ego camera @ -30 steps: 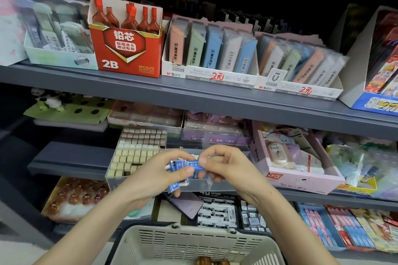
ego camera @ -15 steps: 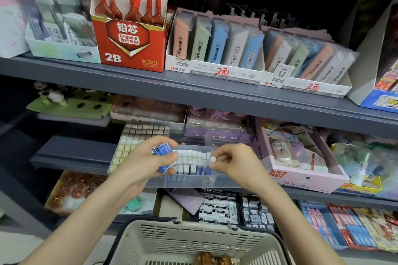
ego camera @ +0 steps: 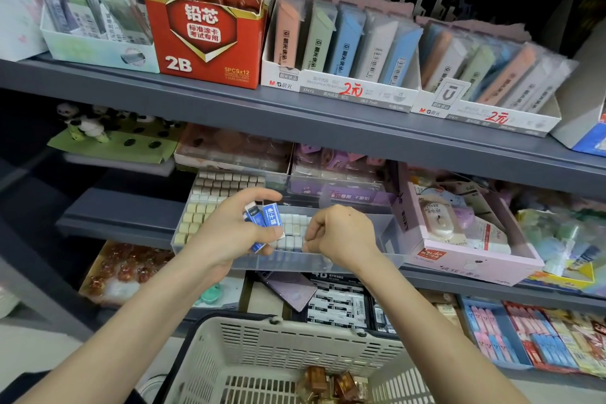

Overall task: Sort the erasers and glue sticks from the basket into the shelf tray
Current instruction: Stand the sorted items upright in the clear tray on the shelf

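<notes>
The right hand (ego camera: pixel 341 236) has parted from the left hand (ego camera: pixel 229 233) and now curls over the eraser row (ego camera: pixel 292 229) in the shelf tray (ego camera: pixel 328 262), grasp indeterminate, while the left hand clamps the blue-sleeved erasers (ego camera: pixel 270 223) above the tray; a slack clamp risks spilling them across sorted rows.

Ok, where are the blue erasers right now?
In the head view, left of centre, the blue erasers are gripped in the left hand, above the clear shelf tray and left of the right hand.
</notes>
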{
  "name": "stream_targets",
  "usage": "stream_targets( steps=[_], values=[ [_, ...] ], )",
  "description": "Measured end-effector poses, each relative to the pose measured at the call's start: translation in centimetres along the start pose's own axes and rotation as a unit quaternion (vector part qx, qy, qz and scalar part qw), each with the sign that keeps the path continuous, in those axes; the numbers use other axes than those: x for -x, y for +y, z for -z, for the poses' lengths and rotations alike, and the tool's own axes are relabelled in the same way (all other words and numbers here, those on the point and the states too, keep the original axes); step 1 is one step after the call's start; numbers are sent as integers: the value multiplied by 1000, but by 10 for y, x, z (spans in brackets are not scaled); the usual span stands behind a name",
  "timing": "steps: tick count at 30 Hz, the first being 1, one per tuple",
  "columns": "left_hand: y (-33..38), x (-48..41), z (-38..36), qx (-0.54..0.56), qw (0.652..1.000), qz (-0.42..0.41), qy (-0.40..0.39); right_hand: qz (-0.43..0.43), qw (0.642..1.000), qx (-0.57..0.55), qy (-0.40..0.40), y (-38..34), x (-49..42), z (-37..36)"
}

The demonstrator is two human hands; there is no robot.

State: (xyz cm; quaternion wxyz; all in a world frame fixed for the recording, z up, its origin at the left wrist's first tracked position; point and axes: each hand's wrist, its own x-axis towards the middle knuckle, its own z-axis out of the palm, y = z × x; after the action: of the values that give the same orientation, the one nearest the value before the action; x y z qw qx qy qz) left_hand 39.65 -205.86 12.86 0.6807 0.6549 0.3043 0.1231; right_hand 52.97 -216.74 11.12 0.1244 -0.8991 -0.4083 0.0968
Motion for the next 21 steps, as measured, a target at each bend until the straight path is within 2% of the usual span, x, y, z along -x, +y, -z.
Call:
stream_targets(
  steps=[6, 10, 13, 16, 18, 21],
  values=[
    [-4, 0, -2, -57, 998, -26, 16, 2, 999, -33, -16, 5, 2, 2],
    [-5, 1, -5, -44, 999, -22, 15, 14, 997, -77, -6, 10, 6, 9],
    [-4, 0, -7, 7, 1000, -2, 15, 34, 982, -182, 43, 8, 17, 18],
    [-6, -3, -8, 77, 996, 27, 22, 44, 951, -303, 45, -2, 35, 20],
    [-7, -5, -10, 121, 992, 45, 15, 43, 948, -308, 61, -9, 44, 14],
    [-5, -3, -15, 185, 980, 74, -7, 60, 957, -241, 148, -9, 48, 7]
  ],
)
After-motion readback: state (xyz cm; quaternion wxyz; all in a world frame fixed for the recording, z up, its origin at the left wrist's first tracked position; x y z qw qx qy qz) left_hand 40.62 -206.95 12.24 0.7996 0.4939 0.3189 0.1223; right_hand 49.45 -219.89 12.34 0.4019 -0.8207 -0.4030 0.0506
